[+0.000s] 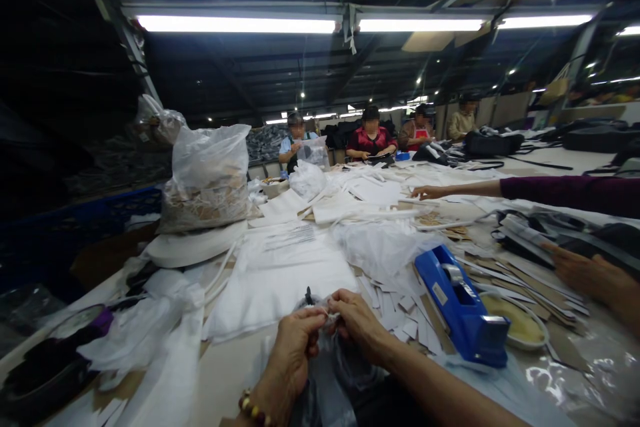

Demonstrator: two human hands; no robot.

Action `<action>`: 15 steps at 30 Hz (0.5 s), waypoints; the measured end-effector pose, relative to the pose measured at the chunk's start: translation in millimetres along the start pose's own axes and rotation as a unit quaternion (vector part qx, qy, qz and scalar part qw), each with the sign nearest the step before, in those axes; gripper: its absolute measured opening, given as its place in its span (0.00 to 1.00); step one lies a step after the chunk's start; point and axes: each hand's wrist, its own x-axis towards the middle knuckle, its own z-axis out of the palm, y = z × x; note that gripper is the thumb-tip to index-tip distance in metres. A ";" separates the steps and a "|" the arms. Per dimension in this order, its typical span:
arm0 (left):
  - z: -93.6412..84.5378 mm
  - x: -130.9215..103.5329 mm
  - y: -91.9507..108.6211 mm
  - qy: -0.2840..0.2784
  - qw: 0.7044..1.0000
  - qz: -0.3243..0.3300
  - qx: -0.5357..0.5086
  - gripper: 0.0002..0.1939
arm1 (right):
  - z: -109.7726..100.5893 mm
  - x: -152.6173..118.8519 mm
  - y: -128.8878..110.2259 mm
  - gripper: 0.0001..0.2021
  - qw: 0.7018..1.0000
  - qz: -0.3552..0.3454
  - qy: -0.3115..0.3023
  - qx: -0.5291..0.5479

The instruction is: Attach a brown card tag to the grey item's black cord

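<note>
My left hand (pixel 295 343) and my right hand (pixel 359 323) meet at the near edge of the table, fingertips pinching the top of a thin clear plastic bag (pixel 327 373) that hangs down between them. A small dark piece (pixel 309 296) sticks up just above the pinch. A bead bracelet is on my left wrist. White cloth bags (pixel 280 277) lie flat just beyond my hands. A blue tape dispenser (pixel 457 303) stands right of my right hand.
A big clear sack of tan tags (pixel 207 177) stands at back left. Paper slips (pixel 400 310) and cardboard pieces litter the table. A co-worker's arm in a purple sleeve (pixel 560 192) reaches in from the right; another hand (pixel 585 273) rests nearer. Several people sit at the far end.
</note>
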 end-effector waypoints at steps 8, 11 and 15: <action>8.0 0.9 3.1 0.026 0.999 -0.027 0.034 0.10 | -0.8 1.0 7.7 0.10 0.998 -0.047 0.016 -0.024; 9.8 2.6 2.2 0.039 0.998 -0.032 0.048 0.10 | 0.7 4.0 13.0 0.11 0.992 -0.080 0.092 -0.033; 9.9 5.1 -0.7 0.062 0.995 -0.032 0.068 0.10 | 1.2 7.1 17.6 0.10 0.981 -0.104 0.162 -0.027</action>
